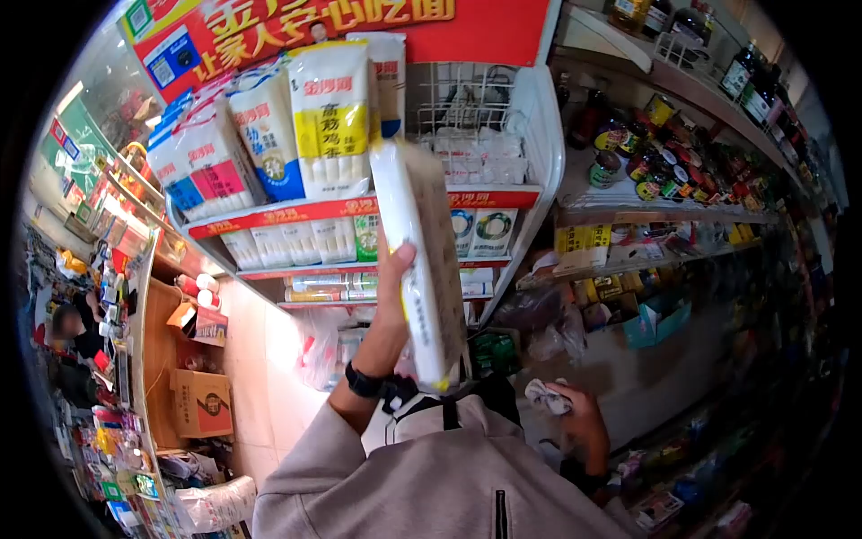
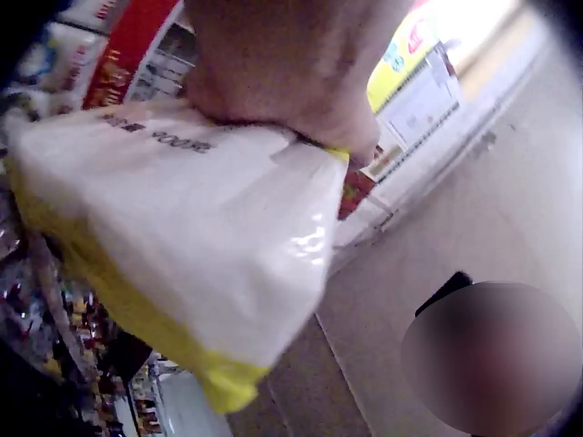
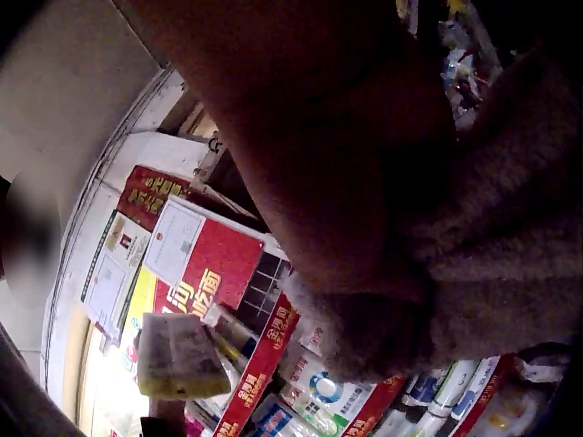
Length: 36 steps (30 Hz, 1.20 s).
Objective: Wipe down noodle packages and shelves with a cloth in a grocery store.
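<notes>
My left hand (image 1: 392,287) grips a long white pack of dried noodles (image 1: 415,269) with yellow edging, its thumb over the near side. The pack is held upright in front of the noodle rack, hiding part of the shelves. In the left wrist view the white pack (image 2: 200,218) fills the middle, with the hand (image 2: 291,73) above it. Low at the right, my right hand (image 1: 585,422) holds a crumpled greyish cloth (image 1: 548,395). That cloth (image 3: 483,291) looks large and fuzzy in the right wrist view, and it hides the fingertips.
Bagged noodles (image 1: 332,117) stand on the rack's top shelf, beside a wire basket (image 1: 467,94). Shelves at the right carry jars (image 1: 664,171) and bottles (image 1: 750,81). At the left are a cardboard box (image 1: 202,402) and a crowded counter. Plastic bags (image 1: 319,346) lie below the rack.
</notes>
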Tool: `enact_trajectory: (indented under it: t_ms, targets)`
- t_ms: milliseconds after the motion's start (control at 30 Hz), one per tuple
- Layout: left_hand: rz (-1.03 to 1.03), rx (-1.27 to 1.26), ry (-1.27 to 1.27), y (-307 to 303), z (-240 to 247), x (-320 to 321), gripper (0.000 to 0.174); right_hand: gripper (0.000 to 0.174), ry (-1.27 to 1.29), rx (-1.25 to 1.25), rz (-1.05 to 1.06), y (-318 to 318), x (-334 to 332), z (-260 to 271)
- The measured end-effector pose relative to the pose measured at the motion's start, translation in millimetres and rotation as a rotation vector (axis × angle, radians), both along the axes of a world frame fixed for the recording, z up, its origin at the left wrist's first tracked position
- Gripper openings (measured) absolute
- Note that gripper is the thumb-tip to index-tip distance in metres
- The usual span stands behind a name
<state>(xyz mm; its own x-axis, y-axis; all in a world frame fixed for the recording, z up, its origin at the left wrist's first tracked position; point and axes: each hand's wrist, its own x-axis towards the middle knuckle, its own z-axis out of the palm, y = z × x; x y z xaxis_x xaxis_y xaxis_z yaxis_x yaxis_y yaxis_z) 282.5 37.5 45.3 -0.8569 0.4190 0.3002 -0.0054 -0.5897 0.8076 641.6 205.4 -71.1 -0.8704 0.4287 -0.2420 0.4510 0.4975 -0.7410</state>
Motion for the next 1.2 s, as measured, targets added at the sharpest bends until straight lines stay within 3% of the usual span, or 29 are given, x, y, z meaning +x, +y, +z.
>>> enact_trajectory:
  t_ms: [67,167,200,233,300,367,567,667,767,1033,1100,1133,1200]
  targets:
    - [0.264,0.000,0.340,43.2,56.1,-17.3,0.092,0.055,0.159,0.083,-0.005,6.2,-0.7,0.9]
    - [0.639,0.051,0.664,119.3,85.0,-70.1,0.100,0.062,0.119,-0.032,-0.032,29.6,5.0,3.8]
    - [0.916,-0.152,0.818,134.4,93.3,-82.6,0.104,0.062,0.123,-0.026,-0.032,37.6,7.9,3.5]
    - [1.029,-0.235,0.862,152.6,99.9,-95.5,0.108,0.061,0.107,0.068,-0.012,44.6,12.7,1.2]
    - [1.074,-0.265,0.905,187.9,107.4,-113.4,0.110,0.060,0.101,0.196,-0.004,63.9,22.4,-3.7]
    - [1.099,-0.311,0.906,219.5,106.9,-123.7,0.112,0.060,0.109,0.038,-0.151,75.2,35.7,-12.0]
    - [1.203,-0.481,0.745,288.4,76.9,-160.2,0.113,0.062,0.038,0.095,-0.203,101.2,64.0,0.6]
    - [1.267,-0.535,0.608,301.5,66.7,-165.3,0.110,0.065,-0.013,0.029,-0.216,117.8,77.8,-12.1]
    - [1.274,-0.562,0.628,311.6,57.5,-168.8,0.109,0.072,-0.108,-0.053,-0.225,132.4,91.0,-39.7]
    - [1.199,-0.529,0.707,327.3,44.5,-169.9,0.106,0.075,-0.172,-0.052,-0.171,138.2,74.8,-31.4]
    - [1.207,-0.501,0.725,333.7,48.4,-172.4,0.106,0.053,0.065,0.089,-0.178,134.6,66.0,-27.1]
    - [1.199,-0.514,0.732,336.3,45.7,-173.7,0.106,0.053,0.064,0.086,-0.175,139.2,68.0,-35.7]
    - [1.217,-0.549,0.747,339.1,38.5,-174.2,0.108,0.071,-0.135,-0.092,-0.180,148.1,74.8,-51.1]
